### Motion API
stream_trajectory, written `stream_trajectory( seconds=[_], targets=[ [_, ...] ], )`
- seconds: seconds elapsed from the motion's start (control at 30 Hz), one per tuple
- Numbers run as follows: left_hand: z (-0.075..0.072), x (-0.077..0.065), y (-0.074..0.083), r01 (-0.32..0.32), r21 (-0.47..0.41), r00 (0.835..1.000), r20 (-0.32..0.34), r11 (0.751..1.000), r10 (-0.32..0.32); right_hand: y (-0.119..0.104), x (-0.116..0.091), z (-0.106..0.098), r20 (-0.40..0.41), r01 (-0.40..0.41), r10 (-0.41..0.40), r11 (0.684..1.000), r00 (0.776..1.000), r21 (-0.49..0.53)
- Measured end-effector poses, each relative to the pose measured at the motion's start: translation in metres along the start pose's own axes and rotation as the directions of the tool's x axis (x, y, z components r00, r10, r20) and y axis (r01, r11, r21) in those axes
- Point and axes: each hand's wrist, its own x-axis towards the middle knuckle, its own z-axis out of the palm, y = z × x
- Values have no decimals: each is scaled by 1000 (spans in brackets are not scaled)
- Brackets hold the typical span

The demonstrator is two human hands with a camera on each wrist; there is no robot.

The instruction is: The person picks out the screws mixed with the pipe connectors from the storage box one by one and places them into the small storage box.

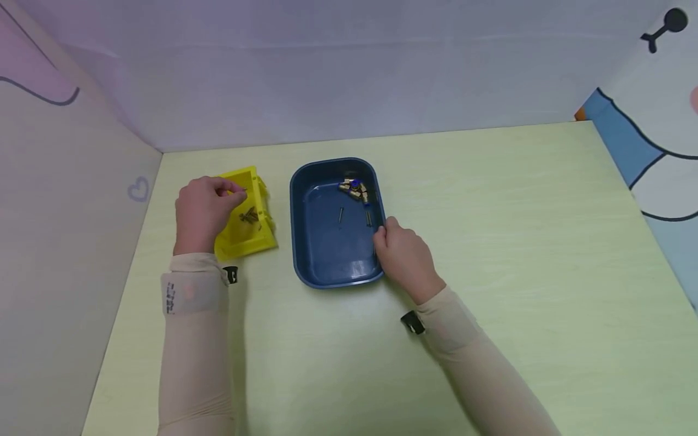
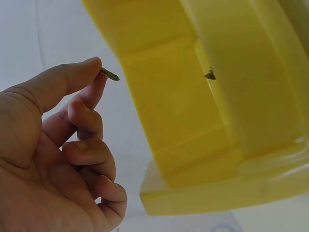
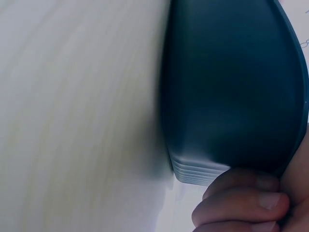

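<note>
Between thumb and index finger, my left hand (image 1: 204,212) pinches a small threaded screw (image 2: 110,74), its tip pointing away from the fingers. That hand is above the yellow bin (image 1: 240,242), where a small pile of screws (image 1: 249,215) lies. My right hand (image 1: 406,257) grips the right rim of the blue tray (image 1: 337,284), thumb over the edge and fingers outside against the wall (image 3: 231,96). Inside the tray, several brass fittings (image 1: 355,192) with blue parts cluster at the back right. One screw (image 1: 341,215) lies mid-tray, and more lie near its right wall.
The bin and tray stand side by side on a pale wooden table (image 1: 518,242), a narrow gap between them. A white wall panel (image 1: 354,85) rises behind the table's back edge, and another panel (image 1: 60,242) stands along the left side.
</note>
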Motion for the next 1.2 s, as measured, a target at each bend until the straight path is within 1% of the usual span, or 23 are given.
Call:
stream_trajectory(
  seconds=[0.13,0.43,0.6,0.73,0.9,1.07,1.2],
  targets=[
    [3,1,-3,0,15,1000,11,1000,0,1,1,1,6,0,0,1000,1000,2],
    [6,2,-7,-8,29,1000,12,1000,7,1,2,2,5,4,-4,1000,1000,-1],
    [6,1,-6,-16,44,1000,11,999,16,2,2,2,-1,3,-3,1000,1000,-6],
    [7,-1,3,-32,44,999,7,999,32,2,2,2,-2,0,0,1000,1000,-11],
    [8,-7,20,-100,18,995,22,995,100,1,2,1,1,0,0,1000,1000,-5],
    [9,-14,39,-170,-15,984,60,985,170,0,0,-1,-5,6,-6,1000,1000,5],
    [13,-19,55,-223,-3,971,82,975,223,0,1,-1,-2,7,-7,1000,1000,6]
  ],
)
